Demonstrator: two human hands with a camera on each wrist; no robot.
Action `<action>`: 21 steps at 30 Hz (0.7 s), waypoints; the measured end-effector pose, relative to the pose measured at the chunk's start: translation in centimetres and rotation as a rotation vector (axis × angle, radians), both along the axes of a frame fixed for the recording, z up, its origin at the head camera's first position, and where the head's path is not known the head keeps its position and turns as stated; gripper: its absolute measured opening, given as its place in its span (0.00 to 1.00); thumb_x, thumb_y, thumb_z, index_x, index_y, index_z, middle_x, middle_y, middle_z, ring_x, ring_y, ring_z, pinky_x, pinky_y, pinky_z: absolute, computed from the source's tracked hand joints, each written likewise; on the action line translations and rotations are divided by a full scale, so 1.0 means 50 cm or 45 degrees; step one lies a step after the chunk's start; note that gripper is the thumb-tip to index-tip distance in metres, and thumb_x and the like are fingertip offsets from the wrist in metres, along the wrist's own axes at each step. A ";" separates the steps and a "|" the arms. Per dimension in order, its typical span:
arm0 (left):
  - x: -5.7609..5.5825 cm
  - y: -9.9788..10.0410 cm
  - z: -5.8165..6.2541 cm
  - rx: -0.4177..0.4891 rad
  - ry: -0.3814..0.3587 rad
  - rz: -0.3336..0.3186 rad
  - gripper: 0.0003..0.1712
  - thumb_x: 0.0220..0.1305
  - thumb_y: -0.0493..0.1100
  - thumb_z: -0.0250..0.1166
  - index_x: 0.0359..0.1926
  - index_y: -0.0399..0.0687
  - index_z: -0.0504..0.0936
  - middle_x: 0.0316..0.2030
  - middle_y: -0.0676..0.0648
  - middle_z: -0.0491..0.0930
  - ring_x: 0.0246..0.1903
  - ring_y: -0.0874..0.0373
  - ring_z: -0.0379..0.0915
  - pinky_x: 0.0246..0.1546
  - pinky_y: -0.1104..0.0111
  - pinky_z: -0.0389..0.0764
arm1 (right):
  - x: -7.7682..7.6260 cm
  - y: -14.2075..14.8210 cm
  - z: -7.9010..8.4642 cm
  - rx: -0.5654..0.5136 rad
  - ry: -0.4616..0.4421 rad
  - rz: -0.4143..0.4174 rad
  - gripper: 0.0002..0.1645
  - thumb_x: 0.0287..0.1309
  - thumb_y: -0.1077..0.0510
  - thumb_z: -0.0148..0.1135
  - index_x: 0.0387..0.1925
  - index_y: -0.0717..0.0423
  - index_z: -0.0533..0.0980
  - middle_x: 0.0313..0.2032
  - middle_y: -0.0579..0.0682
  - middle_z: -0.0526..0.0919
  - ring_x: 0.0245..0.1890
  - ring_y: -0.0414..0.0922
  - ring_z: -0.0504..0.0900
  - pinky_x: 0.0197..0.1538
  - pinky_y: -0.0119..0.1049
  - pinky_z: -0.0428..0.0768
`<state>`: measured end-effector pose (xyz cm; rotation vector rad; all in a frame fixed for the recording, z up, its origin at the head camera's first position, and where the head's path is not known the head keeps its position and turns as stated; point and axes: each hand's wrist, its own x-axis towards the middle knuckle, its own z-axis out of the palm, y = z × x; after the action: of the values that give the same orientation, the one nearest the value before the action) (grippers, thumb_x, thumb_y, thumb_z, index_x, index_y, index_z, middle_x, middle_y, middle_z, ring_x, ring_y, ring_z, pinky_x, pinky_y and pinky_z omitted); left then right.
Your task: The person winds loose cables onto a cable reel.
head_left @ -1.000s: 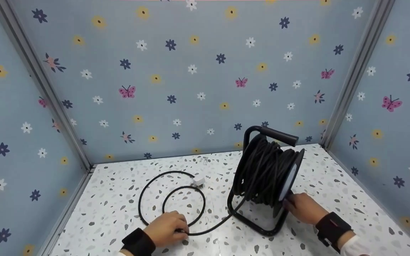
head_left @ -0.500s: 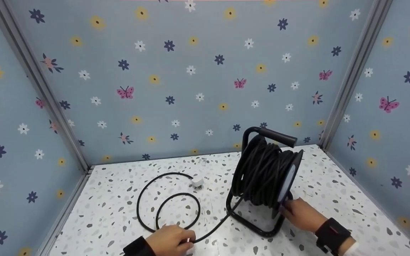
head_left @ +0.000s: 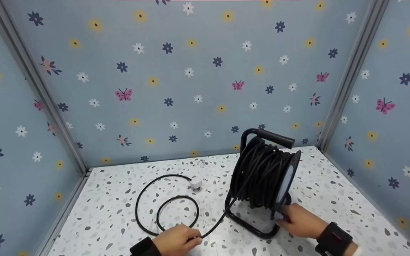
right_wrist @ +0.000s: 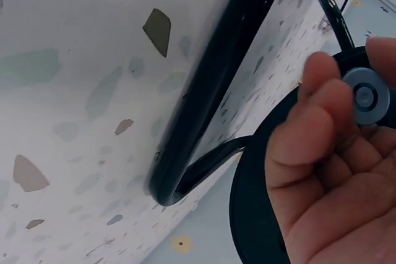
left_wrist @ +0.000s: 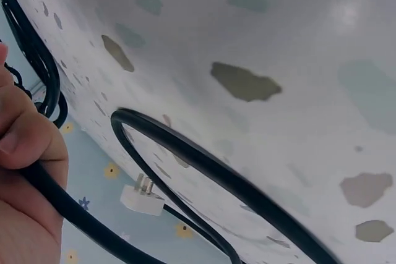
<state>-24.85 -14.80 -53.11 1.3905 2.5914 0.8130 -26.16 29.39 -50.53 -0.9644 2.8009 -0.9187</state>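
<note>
Cable (left_wrist: 226, 178) smooth, satin, rubber or plastic by its look; reel frame (right_wrist: 206, 91) glossy, like lacquered metal; grip (head_left: 275, 138) matt plastic; reel disc (right_wrist: 250, 214) dull plastic; plug (left_wrist: 141, 203) smooth plastic with shiny metal pins (left_wrist: 143, 183); worktop (head_left: 112, 193) smooth, glossy; corner rails (head_left: 351, 71) dull metal; wristbands (head_left: 334, 239) matt, clothlike

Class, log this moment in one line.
left hand: grips black cable | right hand: holds grey knob | reel, white plug: on table
</note>
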 end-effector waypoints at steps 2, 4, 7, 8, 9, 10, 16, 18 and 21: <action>0.003 0.008 0.003 -0.022 0.042 0.038 0.17 0.83 0.44 0.58 0.32 0.49 0.78 0.21 0.61 0.65 0.22 0.72 0.60 0.28 0.78 0.64 | 0.004 -0.004 0.005 -0.003 0.051 0.019 0.07 0.71 0.58 0.69 0.34 0.49 0.79 0.23 0.32 0.69 0.19 0.25 0.67 0.24 0.27 0.70; 0.006 0.017 0.005 -0.034 0.113 0.067 0.18 0.85 0.46 0.56 0.31 0.51 0.73 0.20 0.62 0.59 0.21 0.70 0.57 0.27 0.76 0.61 | 0.008 -0.009 0.013 -0.011 0.103 0.043 0.09 0.69 0.59 0.69 0.32 0.49 0.78 0.23 0.31 0.69 0.20 0.24 0.66 0.24 0.26 0.70; 0.010 0.033 0.006 -0.014 0.225 0.100 0.19 0.86 0.48 0.54 0.31 0.52 0.68 0.20 0.62 0.53 0.19 0.68 0.54 0.24 0.74 0.58 | 0.014 -0.015 0.028 -0.035 0.167 0.100 0.13 0.68 0.61 0.69 0.28 0.47 0.76 0.24 0.30 0.69 0.20 0.23 0.65 0.24 0.22 0.69; 0.012 0.039 0.008 0.000 0.248 0.113 0.19 0.86 0.48 0.54 0.31 0.52 0.68 0.20 0.63 0.53 0.19 0.68 0.53 0.24 0.74 0.58 | 0.016 -0.017 0.034 -0.042 0.181 0.117 0.14 0.68 0.62 0.68 0.27 0.47 0.76 0.24 0.29 0.69 0.20 0.22 0.65 0.23 0.21 0.68; 0.013 0.046 0.009 0.016 0.265 0.127 0.20 0.87 0.48 0.54 0.31 0.52 0.68 0.19 0.63 0.52 0.18 0.68 0.53 0.23 0.74 0.57 | 0.017 -0.019 0.040 -0.046 0.192 0.130 0.16 0.68 0.62 0.68 0.26 0.46 0.75 0.23 0.29 0.68 0.20 0.22 0.65 0.23 0.20 0.67; 0.014 0.054 0.012 0.029 0.270 0.142 0.20 0.87 0.49 0.54 0.30 0.52 0.68 0.19 0.63 0.52 0.18 0.68 0.53 0.23 0.74 0.57 | 0.018 -0.020 0.046 -0.048 0.207 0.143 0.17 0.68 0.62 0.68 0.25 0.46 0.74 0.23 0.28 0.67 0.20 0.21 0.64 0.23 0.19 0.66; 0.016 0.096 0.033 0.076 0.289 0.202 0.21 0.87 0.49 0.54 0.30 0.52 0.68 0.19 0.62 0.52 0.18 0.68 0.53 0.23 0.74 0.56 | 0.028 -0.024 0.086 -0.087 0.223 0.174 0.18 0.71 0.63 0.67 0.26 0.47 0.73 0.22 0.28 0.62 0.21 0.21 0.61 0.24 0.19 0.62; 0.014 0.108 0.043 0.096 0.285 0.223 0.21 0.87 0.49 0.53 0.30 0.51 0.67 0.19 0.62 0.52 0.18 0.68 0.53 0.23 0.74 0.57 | 0.030 -0.025 0.099 -0.124 0.215 0.178 0.18 0.73 0.63 0.66 0.26 0.47 0.74 0.21 0.29 0.62 0.20 0.22 0.60 0.25 0.20 0.61; 0.008 0.128 0.062 0.128 0.302 0.269 0.21 0.87 0.48 0.53 0.30 0.51 0.68 0.19 0.62 0.53 0.18 0.67 0.54 0.22 0.73 0.58 | 0.030 -0.024 0.117 -0.185 0.263 0.177 0.19 0.74 0.64 0.66 0.25 0.47 0.73 0.20 0.32 0.62 0.21 0.21 0.59 0.24 0.21 0.61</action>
<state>-24.44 -8.39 -50.00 1.3272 2.9577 0.8637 -24.67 28.19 -44.70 -1.3274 2.8149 -1.0726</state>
